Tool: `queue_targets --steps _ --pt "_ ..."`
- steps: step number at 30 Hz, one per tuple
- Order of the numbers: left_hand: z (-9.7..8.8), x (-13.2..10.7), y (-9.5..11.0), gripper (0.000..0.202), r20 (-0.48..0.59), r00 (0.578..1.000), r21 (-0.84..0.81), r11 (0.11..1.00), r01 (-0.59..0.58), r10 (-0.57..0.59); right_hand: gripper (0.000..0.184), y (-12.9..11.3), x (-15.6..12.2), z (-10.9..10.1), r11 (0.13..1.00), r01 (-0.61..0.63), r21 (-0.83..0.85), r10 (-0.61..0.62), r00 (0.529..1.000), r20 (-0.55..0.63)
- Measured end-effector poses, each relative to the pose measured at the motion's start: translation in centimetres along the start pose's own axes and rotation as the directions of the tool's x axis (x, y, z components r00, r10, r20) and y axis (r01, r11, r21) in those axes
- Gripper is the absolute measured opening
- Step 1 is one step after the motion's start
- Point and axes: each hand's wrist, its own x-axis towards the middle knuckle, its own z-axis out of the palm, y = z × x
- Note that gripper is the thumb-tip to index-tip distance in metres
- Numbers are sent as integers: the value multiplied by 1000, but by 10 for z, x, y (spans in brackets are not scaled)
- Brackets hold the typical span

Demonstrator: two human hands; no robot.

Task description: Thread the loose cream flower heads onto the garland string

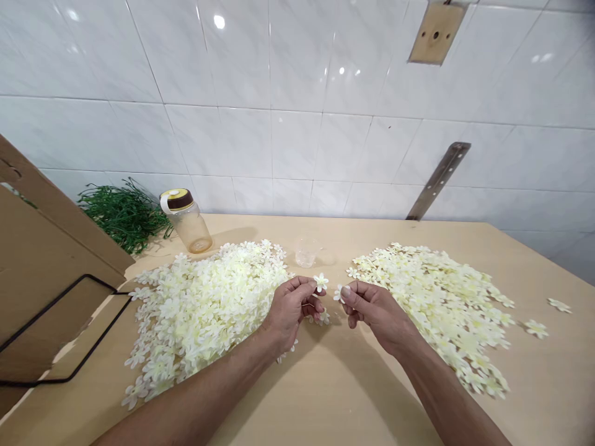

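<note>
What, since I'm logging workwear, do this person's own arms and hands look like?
The left hand and right hand are bare, with no gloves or rings showing. The left forearm and right forearm show no sleeves, watch or bracelet.

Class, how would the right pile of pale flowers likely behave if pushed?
The pile would likely scatter, since its flowers lie loose, with strays beside it. Each flower seems light: the left hand holds one in a pinch. Their thin petals might bend.

Flowers [218, 303] white, yellowish centres; bottle lid [180, 199] brown, yellow; sprigs [121, 217] green; wall tiles [246, 139] grey-veined white.
</note>
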Motion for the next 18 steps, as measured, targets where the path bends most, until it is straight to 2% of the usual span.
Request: queue_targets --steps 3,8,18 --pt "0 0 -1 15 4 1000 3 1000 -5 5 41 -2 -1 2 999 -15 48 15 1000 16" --pt "-2 1 -3 14 10 1000 4 1000 0 0 42 -2 -1 4 992 -8 124 13 999 -39" --pt "-1 0 4 16 -19 999 -1 1000 -31 31 45 0 1 2 999 13 29 -12 1000 -21"
